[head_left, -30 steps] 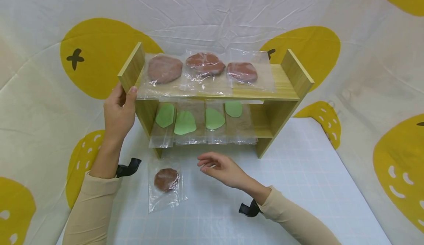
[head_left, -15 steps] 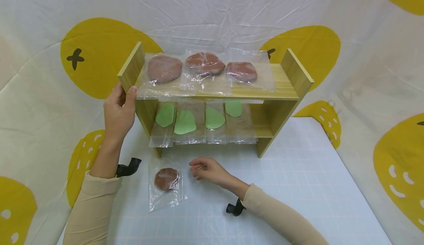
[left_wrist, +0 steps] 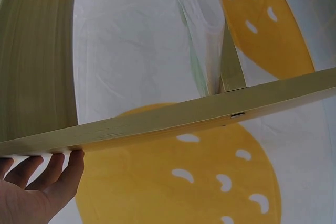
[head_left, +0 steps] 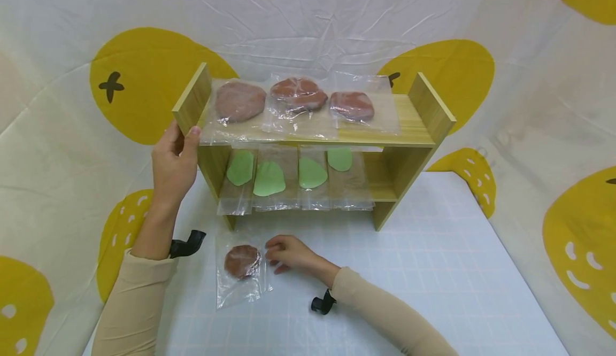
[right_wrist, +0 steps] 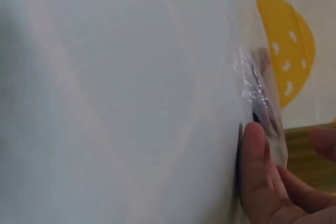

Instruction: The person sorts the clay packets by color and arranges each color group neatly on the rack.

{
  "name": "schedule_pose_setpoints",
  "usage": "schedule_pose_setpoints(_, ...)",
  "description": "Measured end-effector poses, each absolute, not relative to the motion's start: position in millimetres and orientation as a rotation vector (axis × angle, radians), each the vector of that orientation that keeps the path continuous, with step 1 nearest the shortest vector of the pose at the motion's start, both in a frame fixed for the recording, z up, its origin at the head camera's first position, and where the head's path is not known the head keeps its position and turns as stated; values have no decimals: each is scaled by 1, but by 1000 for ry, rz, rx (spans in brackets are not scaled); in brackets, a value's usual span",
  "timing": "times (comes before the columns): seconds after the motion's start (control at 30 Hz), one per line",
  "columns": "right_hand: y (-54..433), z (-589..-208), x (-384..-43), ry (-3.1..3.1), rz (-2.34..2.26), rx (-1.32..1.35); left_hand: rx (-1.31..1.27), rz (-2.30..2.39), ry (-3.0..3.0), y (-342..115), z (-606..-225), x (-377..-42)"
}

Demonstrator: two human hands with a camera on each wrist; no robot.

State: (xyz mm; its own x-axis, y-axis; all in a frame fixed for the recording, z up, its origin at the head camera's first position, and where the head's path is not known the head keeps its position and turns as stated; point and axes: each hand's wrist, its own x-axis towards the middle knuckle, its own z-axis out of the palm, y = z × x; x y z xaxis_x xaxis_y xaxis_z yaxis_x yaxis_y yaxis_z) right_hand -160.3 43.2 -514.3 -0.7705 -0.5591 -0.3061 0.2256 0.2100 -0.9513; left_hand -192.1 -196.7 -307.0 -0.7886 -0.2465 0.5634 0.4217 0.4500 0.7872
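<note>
My left hand [head_left: 174, 163] holds the left side panel of a wooden shelf [head_left: 414, 139], thumb at the front edge. In the left wrist view its fingertips [left_wrist: 76, 156] lie against the panel. A clear bag with a reddish-brown flat patty [head_left: 242, 261] lies on the table before the shelf. Beside the bag's right edge is my right hand [head_left: 293, 254], fingers loosely bent and parted. In the right wrist view the thumb [right_wrist: 254, 148] overlaps the bag [right_wrist: 257, 87]; whether it touches cannot be told.
Bagged reddish patties [head_left: 298, 94] cover much of the top board. Several bags with flat green pieces [head_left: 269, 178] lie on the lower board, their ends hanging over its front. A patterned cloth [head_left: 308, 24] hangs behind. The pale table [head_left: 457, 270] extends to the right.
My right hand has moved left and slightly down, from in front of the shelf to the right edge of the bagged patty. The left hand has stayed on the shelf's side panel.
</note>
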Motion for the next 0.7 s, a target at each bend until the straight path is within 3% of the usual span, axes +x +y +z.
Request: schedule_pose_setpoints(0.7,25,-515,-173,2057,-1426,-295,-157,-1362,-2049,-198,-310,-196)
